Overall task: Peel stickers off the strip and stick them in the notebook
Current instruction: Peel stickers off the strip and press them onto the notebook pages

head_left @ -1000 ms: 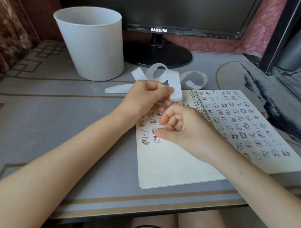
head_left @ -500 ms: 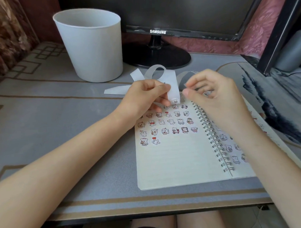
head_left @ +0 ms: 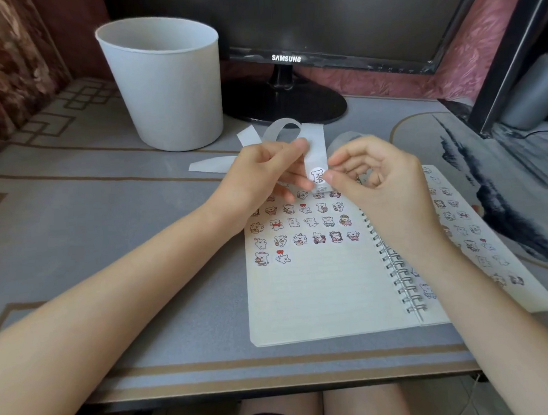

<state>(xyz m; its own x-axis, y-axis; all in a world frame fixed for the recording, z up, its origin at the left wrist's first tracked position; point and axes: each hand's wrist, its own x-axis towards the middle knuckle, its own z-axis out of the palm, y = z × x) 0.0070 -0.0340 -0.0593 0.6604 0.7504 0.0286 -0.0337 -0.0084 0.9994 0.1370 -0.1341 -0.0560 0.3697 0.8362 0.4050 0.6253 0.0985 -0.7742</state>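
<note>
Grey desk, 1 notebook: left hand pinches 1 strip, right hand pinches 1 sticker

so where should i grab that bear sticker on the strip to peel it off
Take the sticker by its right edge, coming in from the right with the right hand. The left hand pinches the strip from the left, so that side is blocked, and the sticker's right edge lies by the strip's free border.
</note>
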